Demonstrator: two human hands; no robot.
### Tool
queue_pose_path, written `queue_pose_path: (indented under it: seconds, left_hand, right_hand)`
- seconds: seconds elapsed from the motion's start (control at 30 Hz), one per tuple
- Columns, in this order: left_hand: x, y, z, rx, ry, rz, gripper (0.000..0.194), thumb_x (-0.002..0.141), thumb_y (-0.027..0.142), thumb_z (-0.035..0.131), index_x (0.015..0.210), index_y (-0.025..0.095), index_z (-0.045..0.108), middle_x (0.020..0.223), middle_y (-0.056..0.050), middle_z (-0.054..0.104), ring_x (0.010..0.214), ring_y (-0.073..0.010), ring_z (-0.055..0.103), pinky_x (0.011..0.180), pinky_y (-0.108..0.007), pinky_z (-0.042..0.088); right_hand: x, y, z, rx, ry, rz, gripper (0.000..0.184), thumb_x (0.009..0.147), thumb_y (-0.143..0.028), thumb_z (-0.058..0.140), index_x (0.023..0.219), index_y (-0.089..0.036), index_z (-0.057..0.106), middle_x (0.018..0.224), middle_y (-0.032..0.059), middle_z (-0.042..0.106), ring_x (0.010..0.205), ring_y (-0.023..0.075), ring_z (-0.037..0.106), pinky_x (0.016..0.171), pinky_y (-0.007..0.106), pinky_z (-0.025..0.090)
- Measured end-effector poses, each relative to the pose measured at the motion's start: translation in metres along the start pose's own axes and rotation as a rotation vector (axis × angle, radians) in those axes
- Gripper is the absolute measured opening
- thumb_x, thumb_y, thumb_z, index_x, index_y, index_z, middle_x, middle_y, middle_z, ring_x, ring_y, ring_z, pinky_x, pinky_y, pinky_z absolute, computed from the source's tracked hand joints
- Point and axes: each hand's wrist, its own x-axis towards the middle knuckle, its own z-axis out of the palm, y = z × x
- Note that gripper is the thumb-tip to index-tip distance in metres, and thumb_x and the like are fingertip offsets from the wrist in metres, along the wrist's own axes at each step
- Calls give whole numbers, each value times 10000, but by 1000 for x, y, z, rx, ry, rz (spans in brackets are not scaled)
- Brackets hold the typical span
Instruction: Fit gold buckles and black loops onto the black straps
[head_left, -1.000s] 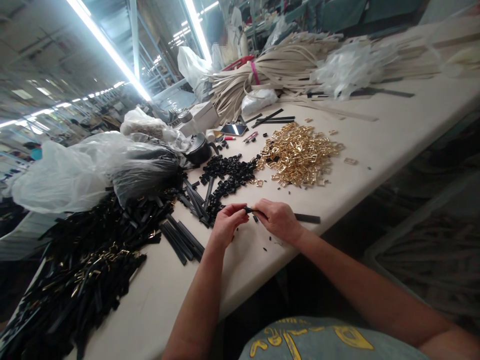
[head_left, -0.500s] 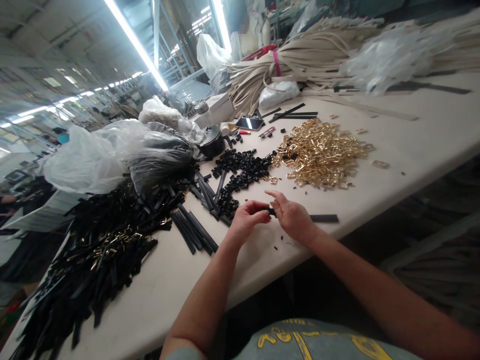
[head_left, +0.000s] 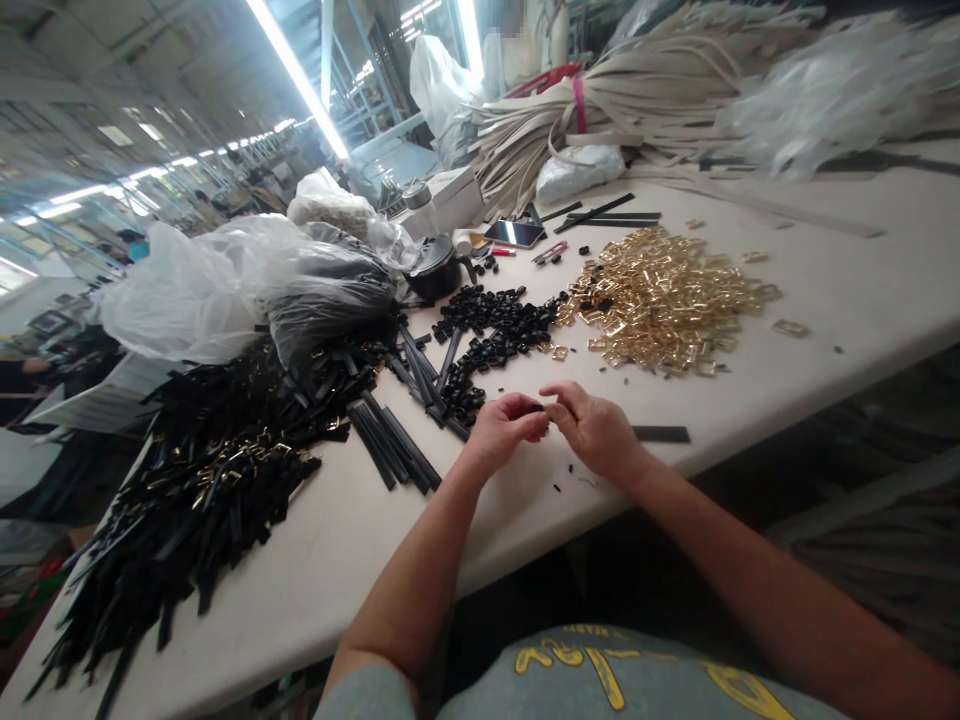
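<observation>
My left hand and my right hand meet just above the near edge of the white table. Both pinch one black strap, whose free end lies flat on the table to the right. The left fingers are curled over the strap's other end and hide it. Just beyond my hands lies a pile of small black loops. Farther right is a heap of gold buckles.
Loose black straps and a big pile of black straps with gold buckles fill the left. Plastic bags, a black pot, a phone and bundled cream straps lie farther back. The table edge runs beside my right arm.
My hands stay together on the strap. The right forefinger, raised half a second ago, has come down to pinch again. The camera has shifted, so everything sits a little farther right.
</observation>
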Motion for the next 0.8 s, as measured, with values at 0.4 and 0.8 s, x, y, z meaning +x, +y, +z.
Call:
queue_pose_path:
  seconds: [0.4, 0.8]
  left_hand:
    - [-7, 8, -11, 116, 57, 52, 312, 701, 449, 722, 681, 147, 648, 544, 4, 570, 460, -75, 478, 477, -202, 373]
    - [-5, 0, -9, 190, 150, 83, 263, 721, 408, 676, 694, 151, 624, 580, 6, 574, 491, -85, 486, 495, -210, 381]
  right_hand:
    - [0, 1, 1, 0, -87, -82, 455, 947, -528, 429, 661, -199, 558, 570, 11, 568, 505, 138, 474, 544, 268, 295]
    - [0, -4, -1, -50, -92, -72, 394, 927, -387, 455, 599, -184, 535, 525, -4, 532, 487, 113, 429, 537, 270, 234]
